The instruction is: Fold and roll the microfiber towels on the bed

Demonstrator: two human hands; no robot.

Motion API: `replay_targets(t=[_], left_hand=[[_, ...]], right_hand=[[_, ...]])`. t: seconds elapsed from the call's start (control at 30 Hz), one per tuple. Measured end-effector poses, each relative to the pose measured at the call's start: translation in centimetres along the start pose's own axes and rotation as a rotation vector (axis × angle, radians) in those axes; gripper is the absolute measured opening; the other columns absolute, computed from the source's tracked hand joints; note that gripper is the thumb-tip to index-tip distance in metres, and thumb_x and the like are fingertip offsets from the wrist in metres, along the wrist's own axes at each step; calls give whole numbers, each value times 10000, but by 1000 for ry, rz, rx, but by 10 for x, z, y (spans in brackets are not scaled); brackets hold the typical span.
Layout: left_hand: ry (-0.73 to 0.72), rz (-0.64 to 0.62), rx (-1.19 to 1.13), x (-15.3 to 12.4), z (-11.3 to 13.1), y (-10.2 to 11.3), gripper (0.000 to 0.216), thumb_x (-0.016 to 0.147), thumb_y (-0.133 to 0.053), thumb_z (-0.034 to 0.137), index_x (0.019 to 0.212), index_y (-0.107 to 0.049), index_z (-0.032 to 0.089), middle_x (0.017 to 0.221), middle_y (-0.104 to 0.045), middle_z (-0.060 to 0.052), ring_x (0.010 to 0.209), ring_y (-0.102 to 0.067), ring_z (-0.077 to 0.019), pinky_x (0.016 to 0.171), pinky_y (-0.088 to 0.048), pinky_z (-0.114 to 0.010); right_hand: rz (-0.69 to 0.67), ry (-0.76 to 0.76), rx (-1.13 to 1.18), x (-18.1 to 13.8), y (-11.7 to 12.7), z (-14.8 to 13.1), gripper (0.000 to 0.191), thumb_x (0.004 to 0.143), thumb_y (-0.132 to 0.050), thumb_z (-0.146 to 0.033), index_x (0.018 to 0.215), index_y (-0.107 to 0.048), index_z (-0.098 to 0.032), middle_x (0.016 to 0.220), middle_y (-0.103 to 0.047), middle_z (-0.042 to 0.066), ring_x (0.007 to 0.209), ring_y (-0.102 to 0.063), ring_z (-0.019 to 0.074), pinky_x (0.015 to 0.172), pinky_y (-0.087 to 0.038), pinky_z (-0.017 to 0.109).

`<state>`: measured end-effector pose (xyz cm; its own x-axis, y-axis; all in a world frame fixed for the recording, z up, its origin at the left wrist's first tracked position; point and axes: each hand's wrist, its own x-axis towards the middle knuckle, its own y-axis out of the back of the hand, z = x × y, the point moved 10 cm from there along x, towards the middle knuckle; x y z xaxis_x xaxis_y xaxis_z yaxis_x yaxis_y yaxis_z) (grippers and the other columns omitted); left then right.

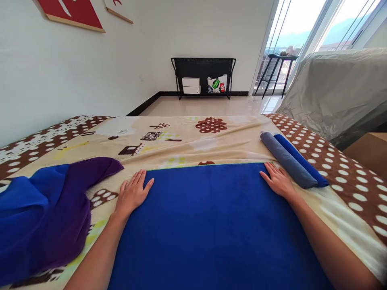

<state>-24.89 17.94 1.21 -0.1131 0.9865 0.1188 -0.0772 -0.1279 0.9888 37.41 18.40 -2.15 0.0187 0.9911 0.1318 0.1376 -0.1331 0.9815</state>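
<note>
At six o'clock, the lower edge cuts off the flat dark-blue cloth (208, 225); at eight, the left edge crops the crumpled blue-and-purple cloth (54, 213). At three, the brown cardboard box (370, 151) is cropped. At two, small objects (290, 51) on the black four-legged stool (279, 56) are indistinct.

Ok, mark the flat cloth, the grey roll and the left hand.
Flat cloth (213, 225), head view: middle of its surface.
Grey roll (287, 160), head view: middle of its side.
Left hand (134, 192), head view: back.

Bright daylight enters through the window (296, 20), whose view is washed out, and glares off the floor (229, 106). Shadows are soft; wide-angle distortion stretches the edges.
</note>
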Motion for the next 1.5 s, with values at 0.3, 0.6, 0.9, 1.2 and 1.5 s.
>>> replay_targets(t=[0.3,0.6,0.9,1.2,1.5], left_hand=[[-32,99,8,-13,21,33,606,997,-224,431,1468,-414,102,1565,-373,-169,1476,-288,-303,1186,-111,-607],[-468,55,-65,-36,263,10,531,981,-490,448,1451,-433,206,1543,-417,-117,1402,-411,-278,1168,-277,-552],[-279,-51,-37,1,108,-5,585,1009,-274,507,1539,-300,259,1604,-319,-40,1492,-269,-209,1219,-175,-485],[-32,97,11,4,22,12,650,984,-250,517,1509,-369,153,1578,-360,-105,1473,-314,-248,1202,-214,-495],[-214,67,-13,-126,19,27,594,973,-304,506,1530,-323,299,1587,-347,11,1461,-342,-216,1204,-251,-464]], right_hand=[[85,-70,12,-6,30,-13,676,1010,-166,-522,1479,-397,-93,1543,-395,164,1467,-295,283,1202,-149,538],[35,411,91,-11,14,-252,513,1012,-298,-346,1488,-424,-203,1545,-415,58,1453,-331,161,1195,-224,370],[-10,98,49,8,12,-67,627,1010,-190,-517,1530,-348,-203,1580,-350,49,1485,-263,181,1229,-142,423],[54,-95,33,12,8,-5,733,993,-177,-561,1510,-351,-71,1582,-324,149,1502,-210,248,1225,-168,452],[20,136,73,-111,26,-6,645,993,-240,-571,1535,-337,-237,1612,-281,15,1496,-230,185,1241,-187,403]])
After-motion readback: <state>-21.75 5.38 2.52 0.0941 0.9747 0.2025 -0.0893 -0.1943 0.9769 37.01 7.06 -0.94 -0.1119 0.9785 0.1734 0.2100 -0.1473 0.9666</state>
